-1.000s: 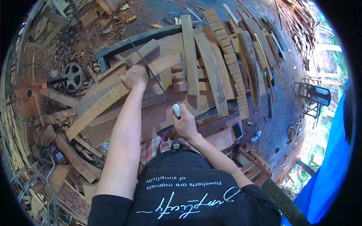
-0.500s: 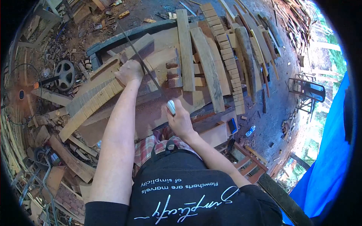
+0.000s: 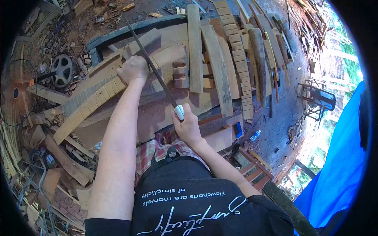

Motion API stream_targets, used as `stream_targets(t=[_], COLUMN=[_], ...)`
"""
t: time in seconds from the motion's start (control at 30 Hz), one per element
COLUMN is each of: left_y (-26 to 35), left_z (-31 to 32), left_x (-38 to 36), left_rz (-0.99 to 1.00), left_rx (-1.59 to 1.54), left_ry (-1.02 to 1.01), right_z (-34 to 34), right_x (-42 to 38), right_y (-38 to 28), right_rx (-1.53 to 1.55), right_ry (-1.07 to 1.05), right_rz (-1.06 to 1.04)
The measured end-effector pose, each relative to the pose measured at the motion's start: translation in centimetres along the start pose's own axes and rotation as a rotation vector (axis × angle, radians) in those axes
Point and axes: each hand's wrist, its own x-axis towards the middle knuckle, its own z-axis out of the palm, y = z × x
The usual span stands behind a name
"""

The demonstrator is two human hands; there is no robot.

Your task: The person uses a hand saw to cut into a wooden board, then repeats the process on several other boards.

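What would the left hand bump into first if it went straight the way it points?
Probably the short board just beyond the left hand, though the saw blade slants across that line too, and depth is unclear.

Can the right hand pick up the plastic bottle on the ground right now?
Probably not as things stand: the right hand is closed around the saw's white handle, and the plastic bottle lies off to the right on the ground, seemingly beyond reach.

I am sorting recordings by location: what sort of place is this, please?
Probably an open-air woodworking yard: a saw-like blade in the right hand, a curved board with crosswise lines, and several planks.
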Motion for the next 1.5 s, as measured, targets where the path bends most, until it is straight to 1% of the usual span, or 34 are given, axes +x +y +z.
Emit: stream_targets(t=[0.07,0.13,0.17,0.23,0.3,0.37,0.47,0.57,0.6,0.67,0.7,0.73,0.77,0.87,0.9,0.93,0.97,1.07,1.17,1.27,1.3,1.37,1.43,1.5], left_y=[-0.2,-0.5,-0.7,-0.3,-0.2,-0.3,-0.3,-0.4,-0.5,-0.2,0.2,0.4,0.4,0.0,0.0,-0.1,-0.2,-0.1,0.2,-0.4,-0.4,-0.3,-0.3,-0.2], left_z=[0.4,0.8,0.9,0.7,0.4,0.6,0.8,0.6,0.6,0.2,-0.6,-0.9,-0.7,0.1,0.2,0.2,0.2,-0.1,-0.1,0.6,0.7,0.7,0.6,0.4], left_x=[0.1,0.1,0.0,0.0,0.2,0.1,0.1,-0.1,-0.1,-0.2,-0.3,-0.4,-0.2,-0.1,-0.1,-0.1,-0.1,0.0,0.1,0.1,0.1,0.2,0.2,0.0], left_rz=[0.003,0.048,0.051,0.015,0.015,0.000,0.010,0.012,0.015,0.022,0.004,-0.016,-0.022,-0.015,-0.001,0.014,0.013,0.018,-0.032,0.002,0.009,0.016,-0.006,0.015], left_rx=[0.013,-0.012,-0.006,0.007,-0.009,-0.023,-0.033,-0.031,-0.021,-0.024,-0.016,-0.009,-0.018,-0.008,-0.016,-0.023,-0.018,0.013,-0.036,-0.049,-0.056,-0.056,-0.019,-0.022], left_ry=[0.007,0.071,0.073,0.057,0.046,0.021,0.062,0.061,0.066,0.068,0.025,-0.023,-0.028,-0.025,-0.006,0.019,0.027,-0.003,-0.019,0.009,0.040,0.077,0.037,0.052], right_z=[1.0,3.0,3.1,2.8,1.2,-0.6,0.2,3.0,3.0,2.1,1.0,-0.3,-1.0,-1.3,-0.3,1.4,2.4,1.7,-0.7,-1.7,-1.1,1.3,2.3,2.1], right_x=[2.1,5.7,5.4,4.5,0.3,-3.0,-0.7,5.4,5.0,3.1,1.0,-2.0,-3.4,-2.3,-0.2,3.3,5.0,4.9,-0.9,-2.3,-0.9,4.0,5.8,6.2], right_y=[0.3,0.5,0.5,0.4,0.6,0.9,0.1,0.1,0.4,1.4,1.4,1.4,1.4,0.5,0.7,0.8,0.9,0.7,1.1,0.9,0.7,0.3,0.4,0.2], right_rx=[-0.008,-0.021,-0.015,0.017,0.025,0.010,0.026,-0.015,-0.009,0.026,0.020,0.020,0.019,0.034,0.036,0.045,0.056,0.011,0.040,0.018,0.018,0.041,0.049,0.037], right_ry=[-0.003,0.020,0.022,0.028,0.058,-0.004,0.026,0.007,0.011,0.024,0.028,0.012,-0.010,-0.017,-0.019,-0.002,0.015,-0.010,0.011,-0.053,-0.058,-0.010,-0.015,-0.013], right_rz=[0.009,-0.085,-0.084,-0.059,-0.044,0.045,0.005,-0.010,-0.011,-0.083,-0.086,-0.024,0.035,0.056,0.055,-0.010,-0.075,-0.036,0.010,0.056,0.059,-0.046,-0.062,-0.084])
